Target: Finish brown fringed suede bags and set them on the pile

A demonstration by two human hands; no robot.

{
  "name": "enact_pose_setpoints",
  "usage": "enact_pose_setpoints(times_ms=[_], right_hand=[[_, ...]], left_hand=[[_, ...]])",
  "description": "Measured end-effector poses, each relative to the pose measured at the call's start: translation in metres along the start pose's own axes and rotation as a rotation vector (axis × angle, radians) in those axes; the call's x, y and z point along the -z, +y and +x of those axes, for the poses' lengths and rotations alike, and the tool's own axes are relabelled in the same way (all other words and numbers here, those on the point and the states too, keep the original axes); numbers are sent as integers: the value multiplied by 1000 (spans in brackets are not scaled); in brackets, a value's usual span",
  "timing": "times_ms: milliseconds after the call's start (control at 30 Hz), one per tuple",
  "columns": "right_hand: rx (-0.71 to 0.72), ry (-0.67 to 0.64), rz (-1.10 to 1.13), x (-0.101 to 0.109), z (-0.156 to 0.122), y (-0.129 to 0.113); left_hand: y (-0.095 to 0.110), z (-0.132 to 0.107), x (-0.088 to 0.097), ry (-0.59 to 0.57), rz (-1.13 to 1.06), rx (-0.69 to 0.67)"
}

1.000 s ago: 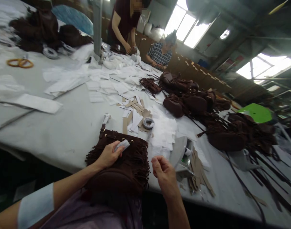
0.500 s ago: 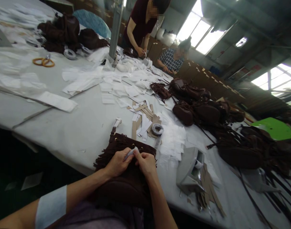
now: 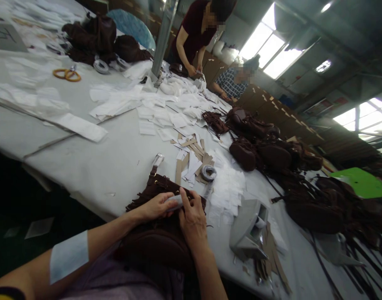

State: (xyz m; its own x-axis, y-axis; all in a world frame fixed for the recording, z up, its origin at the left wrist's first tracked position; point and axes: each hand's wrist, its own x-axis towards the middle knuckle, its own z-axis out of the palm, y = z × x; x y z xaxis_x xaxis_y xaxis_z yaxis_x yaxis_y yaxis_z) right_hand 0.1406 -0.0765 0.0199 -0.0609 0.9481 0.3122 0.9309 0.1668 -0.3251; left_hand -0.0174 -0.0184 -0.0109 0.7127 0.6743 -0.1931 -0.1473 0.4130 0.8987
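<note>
Your left hand pinches a pale strip; your right hand curls at its other end, whether gripping I cannot tell. The brown fringed bag lies beneath both hands.

A pale worktable is spread around a grey-wrapped ring. Cardboard and paper strips are scattered left of the ring; white sheets are layered just right of it. Dark brown bags are heaped farther right, and orange-handled scissors are laid well left.
</note>
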Motion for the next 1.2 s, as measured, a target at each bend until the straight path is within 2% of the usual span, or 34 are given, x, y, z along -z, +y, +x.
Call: enact_pose_setpoints(times_ms=[100, 233, 333, 500, 667, 800, 1000, 1100, 1200], right_hand=[[109, -61, -88, -8, 5, 5], [119, -12, -126, -21, 2, 9], [132, 17, -156, -26, -2, 10], [125, 8, -184, -30, -4, 11], [105, 25, -105, -23, -10, 6], [187, -16, -37, -12, -20, -1], [236, 33, -25, -15, -23, 2], [255, 35, -73, -18, -23, -4], [216, 39, -87, -4, -29, -6]], left_hand=[[-3, 0, -5, 34, 94, -29], [-1, -9, -8, 140, -83, 109], [2, -19, -11, 173, -234, 183], [1, -24, -16, 288, -183, 195], [-6, -21, -18, 325, -158, 148], [-7, -23, -15, 298, -161, 146], [-2, -26, -16, 281, -321, 165], [-4, -26, -20, 345, -226, 156], [-10, -27, -23, 377, -114, 113]])
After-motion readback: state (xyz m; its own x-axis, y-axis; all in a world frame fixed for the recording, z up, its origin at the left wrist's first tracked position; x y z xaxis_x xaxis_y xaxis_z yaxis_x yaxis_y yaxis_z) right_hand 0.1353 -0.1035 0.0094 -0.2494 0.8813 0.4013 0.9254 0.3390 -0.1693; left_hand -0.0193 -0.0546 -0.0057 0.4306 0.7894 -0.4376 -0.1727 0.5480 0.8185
